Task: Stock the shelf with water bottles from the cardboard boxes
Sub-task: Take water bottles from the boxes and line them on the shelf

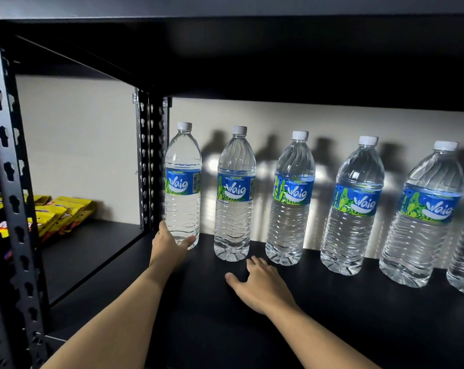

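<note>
Head view, six bottles (234, 193), left grip (169, 245) round leftmost bottle (183, 182), right grip (260, 283) spread, empty.

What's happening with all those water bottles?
A person is filling a black shelf with water bottles. Their left hand holds the leftmost bottle round its base, upright at the left end of the row, next to the metal post. Their right hand rests open on the shelf in front of the row and holds nothing. The other bottles stand upright in a line to the right. Yellow packets lie in the next section over.
</note>
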The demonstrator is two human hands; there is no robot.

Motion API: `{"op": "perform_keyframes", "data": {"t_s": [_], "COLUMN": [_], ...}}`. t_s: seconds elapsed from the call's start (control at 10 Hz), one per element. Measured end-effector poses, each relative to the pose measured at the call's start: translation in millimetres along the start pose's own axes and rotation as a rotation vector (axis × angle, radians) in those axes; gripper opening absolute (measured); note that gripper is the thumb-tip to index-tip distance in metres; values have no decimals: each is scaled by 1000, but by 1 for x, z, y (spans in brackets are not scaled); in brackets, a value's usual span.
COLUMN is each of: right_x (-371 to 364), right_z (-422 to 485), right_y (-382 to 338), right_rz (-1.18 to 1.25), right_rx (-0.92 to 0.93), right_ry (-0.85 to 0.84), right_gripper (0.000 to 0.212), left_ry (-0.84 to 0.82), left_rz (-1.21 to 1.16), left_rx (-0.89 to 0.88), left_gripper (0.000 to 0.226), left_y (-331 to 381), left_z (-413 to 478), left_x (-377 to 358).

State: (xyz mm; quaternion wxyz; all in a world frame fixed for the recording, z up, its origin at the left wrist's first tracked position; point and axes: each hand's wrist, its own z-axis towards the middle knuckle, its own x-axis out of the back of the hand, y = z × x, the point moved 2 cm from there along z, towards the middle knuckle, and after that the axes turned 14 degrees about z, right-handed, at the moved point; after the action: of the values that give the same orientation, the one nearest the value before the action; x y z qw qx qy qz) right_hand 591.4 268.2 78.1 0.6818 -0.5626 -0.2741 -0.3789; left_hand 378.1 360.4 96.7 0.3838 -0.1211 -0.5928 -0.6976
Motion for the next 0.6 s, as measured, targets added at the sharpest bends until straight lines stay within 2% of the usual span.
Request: {"op": "perform_keyframes", "data": {"t_s": [0.4,0.6], "right_x": [-2,-1], "right_z": [1,-3], "right_y": [1,-2], "right_rz": [-1,-15], "right_rx": [8,18], "right_ry": [10,21], "right_gripper": [87,80], "left_ry": [-10,-63], "left_rz": [31,84], "left_rx": [13,29], "left_gripper": [82,98], "left_y": [-1,1], "left_z": [0,-6], "left_x": [0,7]}}
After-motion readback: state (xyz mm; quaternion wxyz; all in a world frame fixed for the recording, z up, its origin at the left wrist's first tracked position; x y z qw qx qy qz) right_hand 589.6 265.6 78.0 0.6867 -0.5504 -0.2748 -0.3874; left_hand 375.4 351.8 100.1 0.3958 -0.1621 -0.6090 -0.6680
